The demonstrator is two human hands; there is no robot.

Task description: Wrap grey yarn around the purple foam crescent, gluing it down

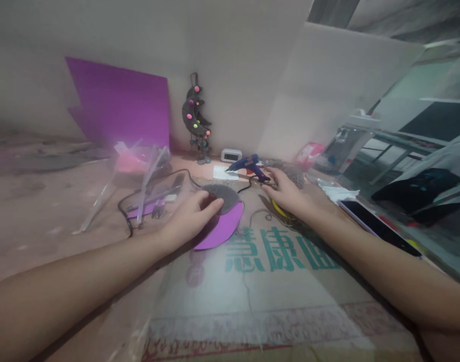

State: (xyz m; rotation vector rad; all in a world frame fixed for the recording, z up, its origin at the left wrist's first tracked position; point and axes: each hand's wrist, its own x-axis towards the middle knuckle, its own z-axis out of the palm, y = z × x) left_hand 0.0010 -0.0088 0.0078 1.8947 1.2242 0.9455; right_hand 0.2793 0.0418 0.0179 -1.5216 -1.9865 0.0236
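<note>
My left hand point(200, 213) grips the near-left edge of a grey yarn-covered piece point(227, 197), thumb on top and the other fingers partly hidden. Under that piece shows a purple foam sheet cutout point(224, 226) with a curved edge. My right hand point(283, 191) is at the handle of a blue glue gun point(248, 163), fingers apart and not closed round it. The glue gun's nozzle points left over a white paper point(225, 173). Beneath my right hand lies a yellow ring-shaped thing point(281, 210), partly covered, with a grey yarn bundle point(292, 175) behind.
A grey moon-shaped hanging point(194, 113) with coloured pompoms and a large purple sheet point(128, 105) lean on the wall. Clear glue sticks point(145, 188) and a black cable point(120, 203) lie at left. A small white clock point(231, 155) stands behind; a phone-like dark slab point(377, 226) lies right.
</note>
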